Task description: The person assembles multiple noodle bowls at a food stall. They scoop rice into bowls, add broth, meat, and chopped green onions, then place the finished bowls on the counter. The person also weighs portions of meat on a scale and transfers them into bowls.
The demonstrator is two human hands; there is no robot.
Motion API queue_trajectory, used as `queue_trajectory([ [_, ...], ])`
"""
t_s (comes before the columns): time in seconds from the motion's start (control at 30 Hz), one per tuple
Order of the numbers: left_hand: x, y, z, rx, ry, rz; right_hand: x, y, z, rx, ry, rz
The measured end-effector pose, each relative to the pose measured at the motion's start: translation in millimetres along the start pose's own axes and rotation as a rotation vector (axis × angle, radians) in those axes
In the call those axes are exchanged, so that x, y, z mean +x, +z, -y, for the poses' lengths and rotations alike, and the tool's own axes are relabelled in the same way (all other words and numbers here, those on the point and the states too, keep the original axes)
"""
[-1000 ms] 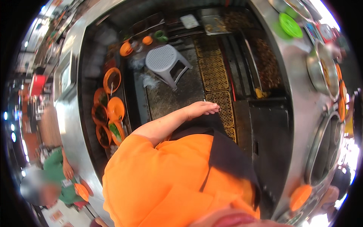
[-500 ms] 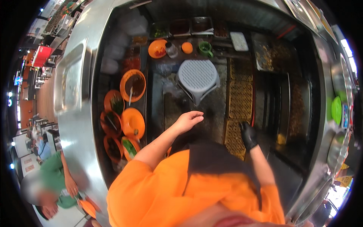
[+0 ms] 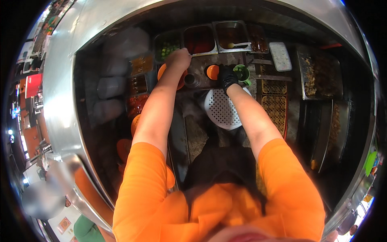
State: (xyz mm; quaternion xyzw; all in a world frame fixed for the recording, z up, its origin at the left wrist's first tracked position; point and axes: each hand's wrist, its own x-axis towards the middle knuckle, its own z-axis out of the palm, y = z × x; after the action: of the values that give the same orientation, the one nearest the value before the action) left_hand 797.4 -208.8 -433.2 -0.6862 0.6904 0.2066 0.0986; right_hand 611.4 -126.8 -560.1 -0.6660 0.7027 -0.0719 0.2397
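Okay, calling straight ahead of the person 12: both arms are stretched out front now. Half a second ago the black-gloved right hand (image 3: 229, 76) was back by the yellowish perforated panels (image 3: 274, 111); now it's between a small round orange cup (image 3: 212, 72) at its 9 o'clock and a green handled mug (image 3: 242, 71) at its 3. The bare left hand (image 3: 179, 59) is above a wide orange bowl (image 3: 162, 71), with a rectangular steel tub of dark red sauce (image 3: 205, 53) near its 1. So both hands are right in among the containers.

Grip? Left fingers look curled, but I can't tell what they pinch, if anything; the glove's too dark to read.

Room-wise it's snug: a dark see-through jar (image 3: 192, 81) sits between bowl and cup, and a round light-grey plastic stool (image 3: 223, 111) pokes up at the glove's 6. A strip of dark bench (image 3: 203, 64) shows between cup and tub.
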Motion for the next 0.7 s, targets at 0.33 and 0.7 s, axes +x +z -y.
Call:
queue_trajectory([
  [0.33, 58, 43, 15, 0.097, 0.037, 0.014, 63, 37, -18, 0.245, -0.089, 0.119],
  [0.7, 62, 20, 2, -0.092, 0.241, -0.338, 55, -18, 0, -0.026, -0.144, 0.331],
])
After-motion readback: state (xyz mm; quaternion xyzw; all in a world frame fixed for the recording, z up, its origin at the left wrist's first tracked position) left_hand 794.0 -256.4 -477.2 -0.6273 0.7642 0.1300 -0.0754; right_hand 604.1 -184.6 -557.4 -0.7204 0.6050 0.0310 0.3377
